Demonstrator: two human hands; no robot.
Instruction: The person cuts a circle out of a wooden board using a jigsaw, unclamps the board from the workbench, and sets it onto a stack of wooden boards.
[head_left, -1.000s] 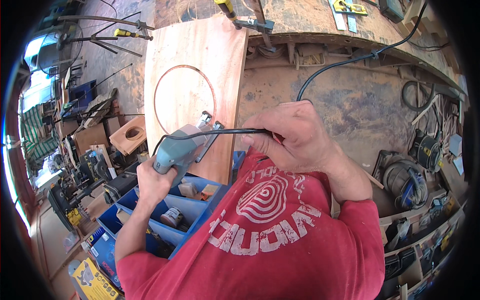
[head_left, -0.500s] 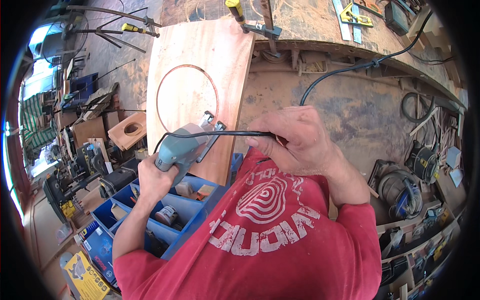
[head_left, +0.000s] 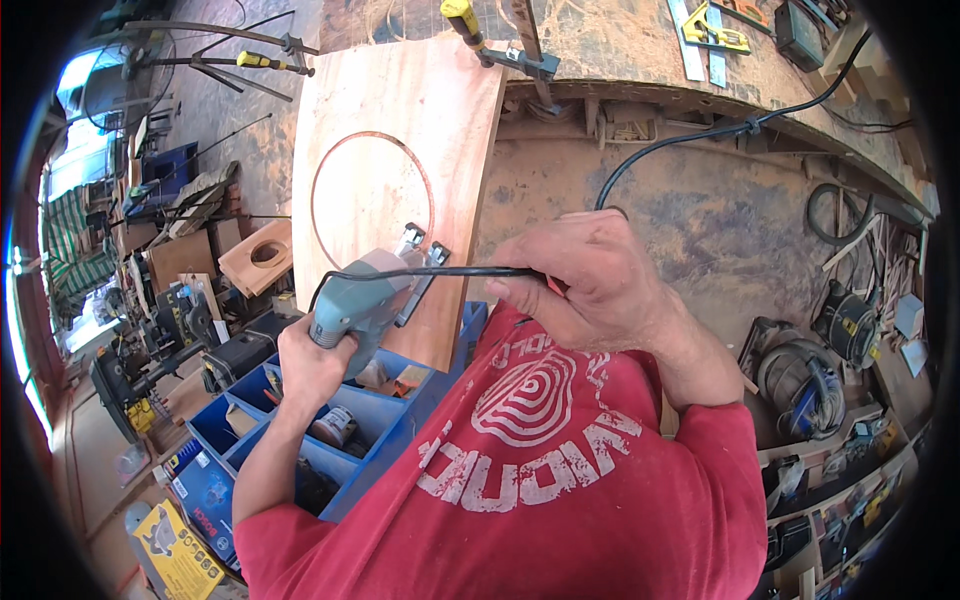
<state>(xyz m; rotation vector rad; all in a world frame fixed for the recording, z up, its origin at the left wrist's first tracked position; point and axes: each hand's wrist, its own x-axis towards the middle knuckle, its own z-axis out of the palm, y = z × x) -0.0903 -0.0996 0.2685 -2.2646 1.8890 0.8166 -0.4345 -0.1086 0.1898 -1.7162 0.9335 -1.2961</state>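
My left hand [head_left: 312,358] is wrapped round the body of a grey-green jigsaw [head_left: 352,300]. The saw's metal base lies at the near right part of a pale wooden board [head_left: 400,95], beside a circular cut [head_left: 318,170] marked out in the wood; its blade cannot be made out. In front of my chest, my right hand [head_left: 590,275] is closed on the black power cord [head_left: 440,271], lifting it across the tool. From that hand the cord runs on toward the far right.
A yellow-handled clamp [head_left: 480,38] grips the board's far edge at the workbench [head_left: 620,45]. Under the near end stands a blue divided tool bin [head_left: 385,430]. A wooden block with a round hole [head_left: 240,262] lies at the left. Machines and a coiled hose [head_left: 800,375] sit at the right.
The whole view has shifted slightly. Both hands keep their grips, and the jigsaw stays at about the same spot on the board.
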